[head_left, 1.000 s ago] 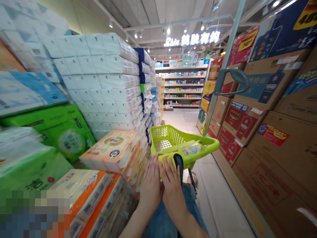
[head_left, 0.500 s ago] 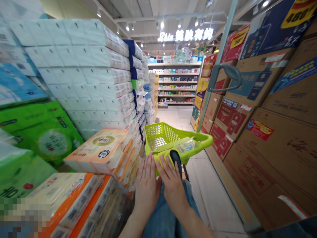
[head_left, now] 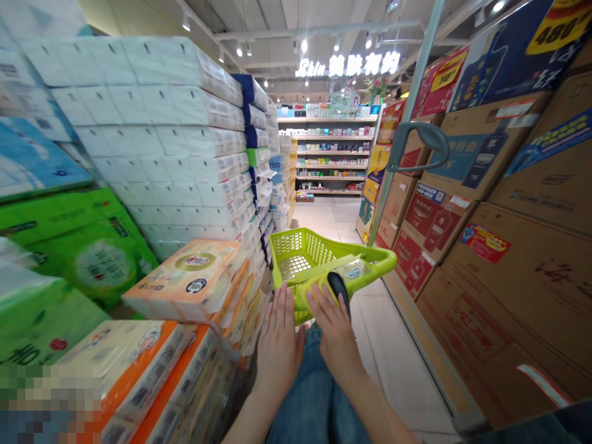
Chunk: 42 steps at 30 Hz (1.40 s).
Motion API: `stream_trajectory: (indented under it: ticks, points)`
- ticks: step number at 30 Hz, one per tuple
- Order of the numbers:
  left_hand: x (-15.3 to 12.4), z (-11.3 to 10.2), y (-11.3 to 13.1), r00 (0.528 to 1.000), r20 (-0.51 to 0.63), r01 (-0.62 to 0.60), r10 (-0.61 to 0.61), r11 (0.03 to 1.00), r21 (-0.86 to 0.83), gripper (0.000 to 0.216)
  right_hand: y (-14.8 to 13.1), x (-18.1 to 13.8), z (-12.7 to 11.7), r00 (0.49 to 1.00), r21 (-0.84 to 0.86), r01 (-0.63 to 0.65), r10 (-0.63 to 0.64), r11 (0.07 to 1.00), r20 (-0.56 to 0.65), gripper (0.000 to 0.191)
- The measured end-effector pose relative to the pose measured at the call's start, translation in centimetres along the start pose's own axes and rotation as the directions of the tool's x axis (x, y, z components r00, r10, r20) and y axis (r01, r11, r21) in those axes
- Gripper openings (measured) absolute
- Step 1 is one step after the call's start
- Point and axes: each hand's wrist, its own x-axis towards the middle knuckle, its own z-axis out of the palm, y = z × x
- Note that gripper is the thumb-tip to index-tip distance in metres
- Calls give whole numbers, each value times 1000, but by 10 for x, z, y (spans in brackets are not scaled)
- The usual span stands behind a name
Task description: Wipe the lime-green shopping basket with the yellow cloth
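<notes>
A lime-green plastic shopping basket cart [head_left: 319, 246] stands before my knees, its mesh-walled basin tilted toward me. My left hand [head_left: 279, 330] lies with fingers stretched out, the tips at the cart's near left rim. On the near edge, my right hand [head_left: 333, 327] rests flat with straight fingers, beside a dark curved strap or handle [head_left: 340, 291]. Neither hand is wrapped round the cart. A printed label [head_left: 354, 269] is set in the cart's near panel. The cart's lower part is hidden behind my hands and jeans.
On the left rise stacks of white tissue packs [head_left: 152, 142], with orange tissue packs [head_left: 185, 271] low beside my left arm. Cardboard cartons [head_left: 522, 283] line the right behind a metal post with a grey handle [head_left: 425, 148]. Ahead, the tiled aisle leads to product shelves [head_left: 328, 151].
My right hand has slid a little to the right along the cart's near edge, so the gap between my hands is wider. The dark strap has shifted right too.
</notes>
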Motion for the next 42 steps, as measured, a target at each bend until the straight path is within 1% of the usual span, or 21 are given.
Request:
stream_trajectory:
  ticks: [3, 5, 7, 9, 11, 12, 14, 16, 18, 19, 21, 23, 25, 27, 28, 31, 33, 35, 39, 40, 42]
  points:
    - [0, -2, 1, 999, 25, 22, -22, 1000, 1, 78, 28, 2, -12, 978, -7, -169, 167, 986, -123, 92]
    - [0, -2, 2, 999, 23, 30, -30, 1000, 3, 77, 25, 4, -9, 962, -7, -219, 215, 976, -168, 92]
    - [-1, 0, 2, 999, 13, 32, -32, 999, 0, 77, 5, 6, 1, 977, -18, -168, 164, 986, -139, 87]
    - [-2, 2, 2, 1000, -2, 28, -28, 1000, -6, 77, -17, 6, 10, 996, -30, -67, 65, 997, -68, 82]
    - [-3, 4, 1, 1000, -8, 31, -31, 999, -13, 78, -24, 5, 10, 1000, -31, 17, -17, 999, 2, 81]
    - [-3, 4, 0, 999, -9, 35, -35, 999, -18, 77, -20, 5, 7, 999, -31, 32, -32, 999, 24, 82]
    - [-2, 5, 0, 999, -6, 44, -44, 999, -28, 77, -2, 5, -3, 1000, -42, -3, 3, 999, 15, 85]
    - [-1, 4, 1, 999, 2, 47, -47, 999, -25, 76, 17, 5, -11, 994, -60, -99, 96, 993, -51, 88]
    - [-1, 5, 2, 999, 4, 51, -51, 999, -8, 75, 21, 5, -10, 979, -68, -178, 170, 982, -113, 86]
    - [-1, 5, 2, 999, 5, 53, -53, 999, 4, 75, 15, 6, -7, 977, -68, -183, 173, 981, -124, 85]
    - [-2, 7, 2, 999, -3, 50, -50, 998, 37, 74, -6, 6, 5, 988, -64, -120, 113, 991, -102, 81]
    - [-4, 8, 2, 999, -17, 35, -34, 997, 72, 74, -27, 6, 14, 999, -57, -13, 10, 998, -52, 77]
    - [-5, 9, 1, 1000, -15, 23, -21, 996, 85, 75, -32, 5, 14, 998, -52, 58, -59, 997, 0, 76]
    - [-4, 8, 1, 1000, 1, 26, -26, 997, 67, 74, -16, 6, 4, 999, -61, 48, -47, 997, 19, 80]
    - [-3, 8, 1, 999, 9, 32, -32, 998, 54, 75, -2, 6, -3, 1000, -69, 11, -10, 998, 10, 83]
    - [-1, 6, 2, 999, 12, 47, -47, 998, 31, 75, 35, 7, -18, 980, -88, -179, 170, 980, -104, 90]
    - [0, 6, 3, 998, 14, 54, -54, 998, 25, 75, 37, 8, -17, 958, -82, -252, 237, 964, -163, 91]
    - [-1, 6, 3, 998, 10, 55, -56, 998, 28, 76, 19, 9, -6, 966, -70, -216, 203, 974, -158, 88]
    - [-3, 6, 2, 1000, -1, 23, -23, 999, 34, 76, -26, 9, 12, 999, -37, 14, -15, 999, -36, 83]
    - [-3, 6, 2, 1000, 0, 18, -18, 999, 33, 76, -28, 8, 11, 999, -29, 49, -50, 998, -7, 82]
    - [-3, 4, 1, 1000, 7, 23, -24, 999, 28, 76, -15, 8, 4, 999, -24, 51, -51, 998, 14, 83]
